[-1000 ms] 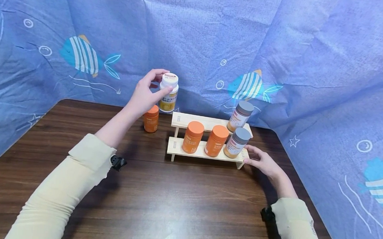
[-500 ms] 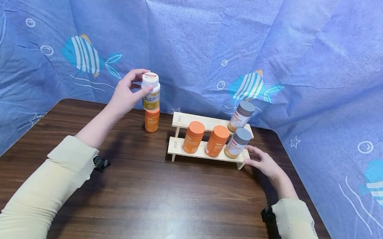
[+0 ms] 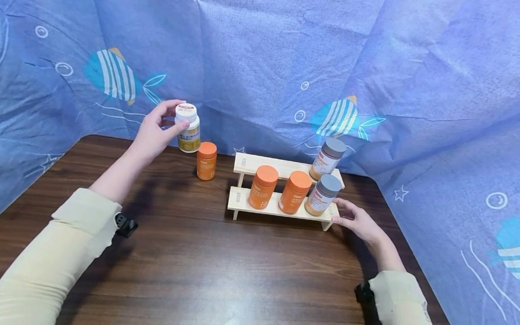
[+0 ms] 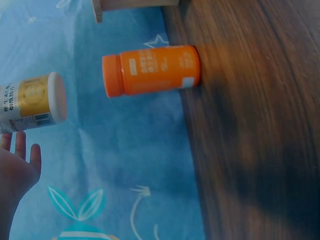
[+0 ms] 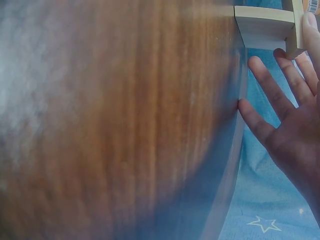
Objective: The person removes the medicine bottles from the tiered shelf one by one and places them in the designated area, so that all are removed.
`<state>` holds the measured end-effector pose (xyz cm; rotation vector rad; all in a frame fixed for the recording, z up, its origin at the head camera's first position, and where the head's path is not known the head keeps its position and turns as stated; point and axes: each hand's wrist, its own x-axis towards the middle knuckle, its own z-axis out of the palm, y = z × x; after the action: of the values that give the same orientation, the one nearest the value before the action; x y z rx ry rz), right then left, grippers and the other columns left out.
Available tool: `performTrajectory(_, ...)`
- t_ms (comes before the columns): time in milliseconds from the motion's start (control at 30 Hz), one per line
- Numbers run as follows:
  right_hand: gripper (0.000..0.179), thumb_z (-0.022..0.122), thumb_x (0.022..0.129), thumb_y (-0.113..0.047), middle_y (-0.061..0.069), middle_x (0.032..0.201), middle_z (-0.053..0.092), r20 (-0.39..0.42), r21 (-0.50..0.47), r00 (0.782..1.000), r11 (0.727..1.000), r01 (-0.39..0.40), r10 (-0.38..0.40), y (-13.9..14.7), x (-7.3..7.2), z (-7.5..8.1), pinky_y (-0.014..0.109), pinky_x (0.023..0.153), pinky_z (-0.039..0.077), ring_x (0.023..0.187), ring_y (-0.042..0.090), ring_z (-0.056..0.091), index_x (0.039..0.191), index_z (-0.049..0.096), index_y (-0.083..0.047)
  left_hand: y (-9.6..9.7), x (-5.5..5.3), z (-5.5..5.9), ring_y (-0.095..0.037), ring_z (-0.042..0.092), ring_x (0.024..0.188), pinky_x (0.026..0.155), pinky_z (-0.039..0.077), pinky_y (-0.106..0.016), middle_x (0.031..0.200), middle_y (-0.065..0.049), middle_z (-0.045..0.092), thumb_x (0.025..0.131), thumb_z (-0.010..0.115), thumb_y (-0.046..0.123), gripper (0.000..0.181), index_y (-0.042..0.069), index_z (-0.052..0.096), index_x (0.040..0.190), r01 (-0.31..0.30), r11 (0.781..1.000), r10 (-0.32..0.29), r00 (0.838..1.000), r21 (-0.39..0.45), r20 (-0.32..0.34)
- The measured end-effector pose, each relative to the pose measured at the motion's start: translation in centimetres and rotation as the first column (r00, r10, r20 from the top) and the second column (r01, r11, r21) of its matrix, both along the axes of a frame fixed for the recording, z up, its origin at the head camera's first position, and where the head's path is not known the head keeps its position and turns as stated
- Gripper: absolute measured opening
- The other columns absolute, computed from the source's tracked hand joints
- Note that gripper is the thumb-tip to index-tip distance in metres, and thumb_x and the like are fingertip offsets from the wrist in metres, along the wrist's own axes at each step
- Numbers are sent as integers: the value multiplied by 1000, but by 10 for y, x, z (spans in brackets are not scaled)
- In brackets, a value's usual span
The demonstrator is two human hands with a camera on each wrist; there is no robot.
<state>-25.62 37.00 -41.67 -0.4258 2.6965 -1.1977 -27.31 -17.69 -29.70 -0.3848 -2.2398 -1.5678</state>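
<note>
Gripping a barcoded, Chinese-lettered white bottle [image 3: 189, 138], the left hand [image 3: 153, 131] hovers; the right hand [image 3: 359, 222] holds a rack [image 3: 282, 164].

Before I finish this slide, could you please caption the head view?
Left hand holds up a white and yellow plastic bottle; right hand touches a tiered pale wooden rack.

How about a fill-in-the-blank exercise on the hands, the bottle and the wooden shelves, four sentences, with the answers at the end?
The left hand holds a bottle with a ____ cap.
The lower shelf bears ____ orange jars.
The upper shelf bears a single jar with a ____ lid.
In the head view, the right hand is at the lower shelf's ____ end.

Missing words: white; two; grey; right.
</note>
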Motion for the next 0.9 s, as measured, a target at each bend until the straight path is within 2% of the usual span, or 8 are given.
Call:
performTrajectory(167, 63, 67, 88, -29, 21, 140, 44, 0, 7, 1000, 1000, 5, -5, 0, 0, 0, 36, 92, 44, 118, 38, 51, 141, 40, -6, 0, 11, 2, -6, 48, 98, 85, 39, -25, 107, 9, 54, 90, 65, 20, 48, 5, 49, 133, -28, 1000, 28, 1000, 6, -12)
performTrajectory(300, 63, 67, 88, -28, 21, 140, 44, 4, 13, 1000, 1000, 12, -12, 0, 0, 0, 37, 93, 43, 117, 37, 51, 141, 40, -7, -2, 11, -5, -1, 48, 95, 84, 39, -24, 103, 12, 53, 90, 64, 15, 47, 1, 49, 131, -48, 999, 48, 998, -8, -40)
performTrajectory(533, 62, 66, 89, -26, 22, 142, 42, 10, 13, 1000, 1000, 4, -4, -1, 1, 2, 45, 95, 40, 116, 38, 50, 142, 39, -7, -6, 4, -21, 0, 47, 95, 83, 40, -25, 107, 4, 56, 90, 63, 16, 47, 1, 48, 132, -45, 999, 45, 999, -4, -30)
performTrajectory(667, 62, 66, 90, -24, 22, 142, 42, 8, 12, 1000, 1000, -5, 5, -1, 1, 2, 45, 94, 41, 116, 38, 51, 143, 38, -7, -7, 3, -26, 0, 47, 97, 84, 40, -26, 110, 0, 56, 91, 63, 17, 47, 2, 48, 132, -59, 998, 59, 998, -17, -6)
performTrajectory(767, 62, 66, 89, -24, 21, 142, 42, 9, 9, 1000, 1000, -4, 4, 0, 0, 0, 43, 93, 41, 115, 37, 51, 143, 38, -7, -10, -5, -36, -3, 47, 98, 85, 40, -27, 114, -7, 56, 90, 64, 16, 48, 2, 47, 133, -68, 997, 69, 998, -22, 8)
performTrajectory(900, 62, 66, 89, -27, 20, 141, 44, 8, 15, 1000, 1000, 6, -6, 1, -2, -3, 40, 92, 42, 114, 34, 51, 142, 40, -8, -20, -22, -58, -4, 47, 99, 83, 40, -25, 116, -11, 55, 90, 65, 18, 50, 4, 47, 134, -94, 995, 94, 995, -28, 9)
